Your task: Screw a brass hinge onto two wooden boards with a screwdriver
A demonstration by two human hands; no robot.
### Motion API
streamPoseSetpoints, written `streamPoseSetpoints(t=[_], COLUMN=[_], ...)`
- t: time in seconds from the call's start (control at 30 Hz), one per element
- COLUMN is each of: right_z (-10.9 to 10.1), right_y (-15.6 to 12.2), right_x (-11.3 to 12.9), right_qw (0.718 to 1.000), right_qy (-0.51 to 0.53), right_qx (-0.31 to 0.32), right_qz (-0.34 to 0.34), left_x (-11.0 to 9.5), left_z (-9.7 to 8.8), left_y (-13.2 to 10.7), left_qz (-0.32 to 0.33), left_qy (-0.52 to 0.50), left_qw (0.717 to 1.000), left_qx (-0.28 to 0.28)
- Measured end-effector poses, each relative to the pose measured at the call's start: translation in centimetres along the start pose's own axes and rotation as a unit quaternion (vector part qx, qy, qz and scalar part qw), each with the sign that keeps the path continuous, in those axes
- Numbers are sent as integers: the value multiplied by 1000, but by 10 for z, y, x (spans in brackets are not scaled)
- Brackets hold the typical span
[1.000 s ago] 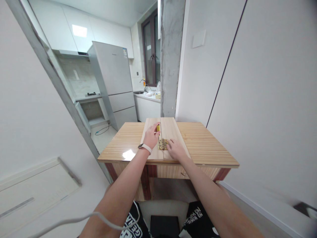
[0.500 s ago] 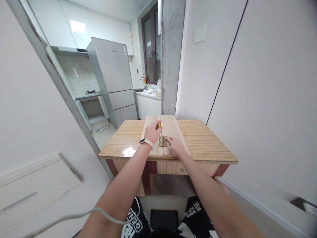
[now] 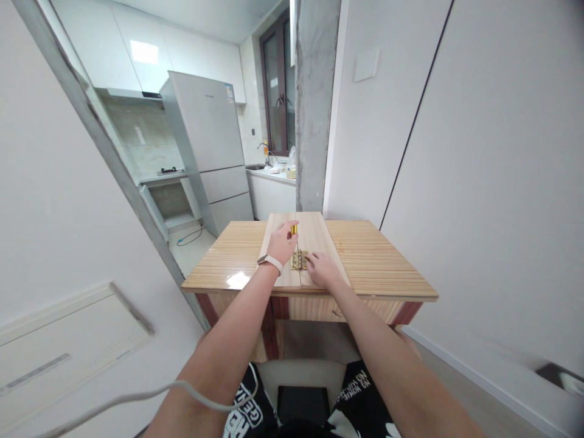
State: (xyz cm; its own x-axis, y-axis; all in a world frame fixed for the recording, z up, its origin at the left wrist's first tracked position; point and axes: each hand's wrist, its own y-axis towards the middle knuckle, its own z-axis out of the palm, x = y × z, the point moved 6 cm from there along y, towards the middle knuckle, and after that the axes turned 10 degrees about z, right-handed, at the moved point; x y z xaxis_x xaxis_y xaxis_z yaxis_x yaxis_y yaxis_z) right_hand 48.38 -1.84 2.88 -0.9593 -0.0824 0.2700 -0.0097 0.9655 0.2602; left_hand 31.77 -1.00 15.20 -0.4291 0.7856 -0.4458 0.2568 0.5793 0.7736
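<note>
My left hand (image 3: 281,241) is closed around a short yellow-and-black handle (image 3: 294,229), which looks like a screwdriver's. It is held upright above the boards; its lower end is hard to make out. Just nearer to me, a brass-coloured hinge (image 3: 298,260) lies open across the seam between two pale wooden boards, the left board (image 3: 286,278) and the right board (image 3: 317,228). My right hand (image 3: 323,269) rests on the right board, its fingers bent together with the tips at the hinge's right leaf. Whether they pinch something small there is hidden.
The boards lie on a striped wooden table (image 3: 378,261) with a drawer front below. A pale cable (image 3: 182,384) crosses my left forearm. White walls stand close on both sides. Beyond are a fridge (image 3: 212,128), a sink counter (image 3: 274,188) and a grey pillar (image 3: 314,109).
Little differs. My left hand and the yellow-and-black handle have shifted very slightly; my right fingertips stay at the hinge.
</note>
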Motion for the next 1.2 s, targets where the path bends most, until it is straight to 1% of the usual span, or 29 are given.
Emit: streamPoseSetpoints(t=[0.13,0.33,0.43,0.6,0.7,0.77,1.0,1.1,1.2], right_z=[0,2,2,3,3,3,1,1,2], right_y=[0,0,1,1,0,0,0,0,0], right_x=[-1,-2,-2,-3,-2,-2,-2,-2,-2], right_qw=[1000,1000,1000,1000,1000,1000,1000,1000,1000], right_qy=[11,9,9,3,1,1,4,4,4], right_qx=[-5,-1,-10,-16,-18,-18,2,-2,-2], right_qz=[-6,-6,-7,-9,-8,-8,-5,-4,-2], left_x=[0,4,8,13,12,10,7,9,10], left_z=[-2,-4,-4,-1,1,2,-2,-3,-1], left_y=[3,6,6,7,7,8,9,10,9], left_qz=[-4,-11,-16,-22,-13,-5,-1,-4,3], left_qy=[11,30,25,-15,-24,-25,50,57,42], left_qw=[1000,999,999,999,1000,1000,998,998,999], left_qx=[-20,-27,-25,-18,-2,-4,-31,-34,-27])
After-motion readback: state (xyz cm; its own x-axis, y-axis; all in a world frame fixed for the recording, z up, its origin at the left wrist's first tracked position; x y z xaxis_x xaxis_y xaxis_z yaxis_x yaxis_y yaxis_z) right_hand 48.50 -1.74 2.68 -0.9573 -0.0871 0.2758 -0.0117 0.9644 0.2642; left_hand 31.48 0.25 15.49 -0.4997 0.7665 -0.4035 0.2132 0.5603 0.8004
